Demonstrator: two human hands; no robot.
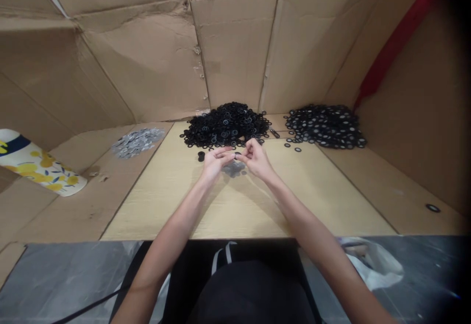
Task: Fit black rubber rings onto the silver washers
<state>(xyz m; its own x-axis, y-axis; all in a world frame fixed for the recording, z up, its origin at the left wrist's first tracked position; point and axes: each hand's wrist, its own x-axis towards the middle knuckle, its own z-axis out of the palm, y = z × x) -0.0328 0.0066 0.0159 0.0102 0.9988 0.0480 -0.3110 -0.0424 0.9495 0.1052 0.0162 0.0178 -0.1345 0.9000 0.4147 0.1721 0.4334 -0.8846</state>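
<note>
My left hand (pixel 215 162) and my right hand (pixel 258 159) meet over the middle of the board, fingertips pinched together. Between them is a small black ring (pixel 237 154), partly covered by the fingers. Just below the fingertips lies a small heap of thin greyish discs (pixel 234 170). A short stack of black rings (pixel 201 156) stands left of my left hand. Behind both hands rises a large pile of black rings (pixel 226 123).
Silvery discs (pixel 137 143) are heaped at the left. At the back right lies a pile of black rings with pale centres (pixel 326 126); one such ring (pixel 433 208) sits apart. A patterned cylinder (pixel 44 167) leans at far left. Cardboard walls (pixel 235 44) enclose the board.
</note>
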